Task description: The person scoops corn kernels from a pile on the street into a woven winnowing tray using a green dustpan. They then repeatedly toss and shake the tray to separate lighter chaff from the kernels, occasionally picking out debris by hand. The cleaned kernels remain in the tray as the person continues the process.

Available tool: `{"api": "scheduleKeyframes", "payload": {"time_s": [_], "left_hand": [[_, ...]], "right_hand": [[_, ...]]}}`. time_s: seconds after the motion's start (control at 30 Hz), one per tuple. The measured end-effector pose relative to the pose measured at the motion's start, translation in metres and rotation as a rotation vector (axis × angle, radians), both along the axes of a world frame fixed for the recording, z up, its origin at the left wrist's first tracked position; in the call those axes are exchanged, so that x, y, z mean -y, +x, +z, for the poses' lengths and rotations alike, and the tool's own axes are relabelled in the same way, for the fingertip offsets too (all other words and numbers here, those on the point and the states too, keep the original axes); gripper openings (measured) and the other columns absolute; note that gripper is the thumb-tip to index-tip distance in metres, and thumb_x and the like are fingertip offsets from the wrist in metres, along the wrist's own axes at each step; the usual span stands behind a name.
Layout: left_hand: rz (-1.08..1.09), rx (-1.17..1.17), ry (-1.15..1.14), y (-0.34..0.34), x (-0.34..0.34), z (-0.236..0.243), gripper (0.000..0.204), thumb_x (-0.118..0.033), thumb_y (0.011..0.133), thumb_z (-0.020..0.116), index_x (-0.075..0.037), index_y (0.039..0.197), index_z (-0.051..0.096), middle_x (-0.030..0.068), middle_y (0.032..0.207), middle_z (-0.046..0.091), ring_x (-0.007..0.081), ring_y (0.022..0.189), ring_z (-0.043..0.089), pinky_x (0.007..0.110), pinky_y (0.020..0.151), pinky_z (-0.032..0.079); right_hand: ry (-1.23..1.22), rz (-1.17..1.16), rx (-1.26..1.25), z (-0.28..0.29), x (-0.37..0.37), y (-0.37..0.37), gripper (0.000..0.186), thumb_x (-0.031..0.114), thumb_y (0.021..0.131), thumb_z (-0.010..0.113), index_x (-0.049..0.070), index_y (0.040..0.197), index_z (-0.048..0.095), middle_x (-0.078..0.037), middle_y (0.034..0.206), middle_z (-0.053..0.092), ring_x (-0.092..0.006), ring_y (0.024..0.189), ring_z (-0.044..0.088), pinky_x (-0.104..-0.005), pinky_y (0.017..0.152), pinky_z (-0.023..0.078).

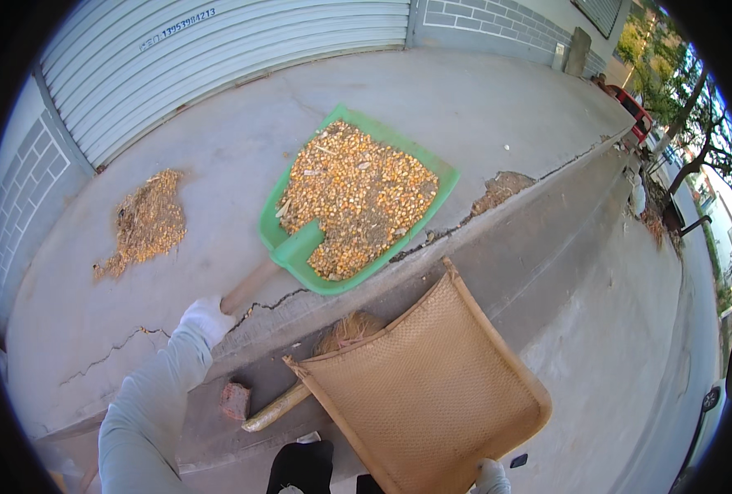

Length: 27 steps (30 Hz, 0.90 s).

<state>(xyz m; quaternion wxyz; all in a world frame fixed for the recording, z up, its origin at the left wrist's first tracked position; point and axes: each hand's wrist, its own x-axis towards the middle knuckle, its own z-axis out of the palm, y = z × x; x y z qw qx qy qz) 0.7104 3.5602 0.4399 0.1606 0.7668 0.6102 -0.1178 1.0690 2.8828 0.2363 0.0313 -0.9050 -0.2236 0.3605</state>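
My left hand point(208, 319), in a white glove, is closed round the wooden handle of a green plastic shovel point(298, 245). The shovel's wide scoop is heaped with corn kernels point(366, 185) mixed with chaff and dirt. It is over the concrete ledge; whether it touches the surface I cannot tell. At the lower edge, my gloved right hand point(491, 476) grips the rim of a woven tan winnowing basket point(432, 379), its fingers partly hidden. The basket tilts below the ledge, its inside bare.
A smaller pile of corn and debris point(150, 216) lies on the ledge at left. Partly under the basket is a straw broom point(349, 332); a red brick point(235, 401) sits beside its handle. Cracks run along the ledge's edge. A white roller shutter point(234, 41) stands behind.
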Motion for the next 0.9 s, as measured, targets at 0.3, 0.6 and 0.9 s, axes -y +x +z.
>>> {"api": "scheduleKeyframes", "payload": {"time_s": [0.3, 0.6, 0.9], "left_hand": [[-0.021, -0.071, 0.048, -0.080, 0.177, 0.015, 0.039, -0.036, 0.090, 0.080, -0.007, 0.116, 0.078, 0.0251, 0.107, 0.080, 0.0462, 0.106, 0.076, 0.055, 0.093, 0.060], [-0.135, -0.225, -0.004, -0.131, 0.298, -0.065, 0.029, -0.032, 0.090, 0.077, -0.008, 0.107, 0.079, 0.0244, 0.102, 0.080, 0.0468, 0.102, 0.077, 0.056, 0.091, 0.060], [-0.494, -0.303, 0.390, -0.072, 0.238, -0.131, 0.028, -0.031, 0.090, 0.078, -0.010, 0.108, 0.080, 0.0209, 0.101, 0.082, 0.0416, 0.102, 0.080, 0.053, 0.092, 0.062]], "right_hand": [[0.173, -0.073, 0.034, -0.071, 0.050, 0.006, 0.024, 0.018, 0.095, 0.071, 0.006, 0.110, 0.085, -0.024, 0.106, 0.082, -0.0369, 0.103, 0.080, -0.0464, 0.089, 0.063], [0.522, -1.191, -0.404, -0.127, -0.011, -0.016, 0.039, 0.011, 0.083, 0.076, -0.008, 0.117, 0.078, -0.020, 0.105, 0.081, -0.0312, 0.094, 0.077, -0.0454, 0.086, 0.062], [0.917, -1.083, -0.444, -0.255, -0.104, -0.002, 0.048, 0.003, 0.088, 0.070, 0.001, 0.135, 0.073, -0.019, 0.115, 0.081, -0.0356, 0.097, 0.078, -0.0510, 0.081, 0.063]]}}
